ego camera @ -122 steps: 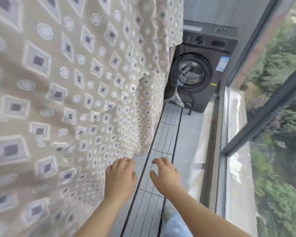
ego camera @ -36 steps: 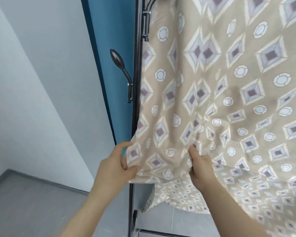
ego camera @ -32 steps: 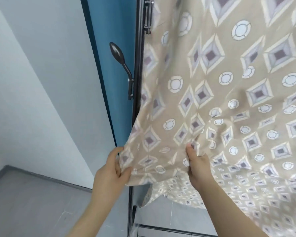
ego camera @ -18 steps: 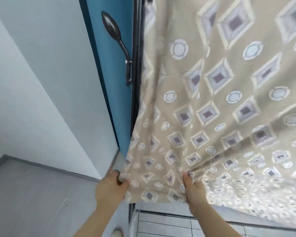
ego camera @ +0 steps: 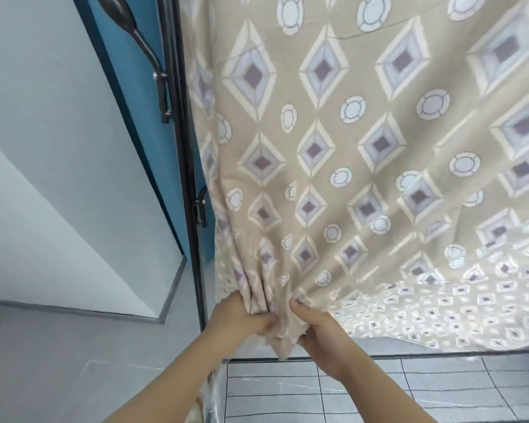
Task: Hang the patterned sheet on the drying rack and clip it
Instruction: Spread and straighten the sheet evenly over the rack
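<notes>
Your left hand (ego camera: 242, 315) and right hand (ego camera: 321, 337) pinch the bunched sheet (ego camera: 348, 148) corner | pull too hard, it slides off the rack above.

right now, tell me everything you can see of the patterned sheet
The patterned sheet is thin beige fabric printed with white-edged diamonds, mauve centres, and small white rings. It hangs from above the picture, next to a black upright bar. Its lower left corner is bunched into tight folds, gripped by the left hand and right hand close together. Lower right, a back layer shows, lit through.
</notes>
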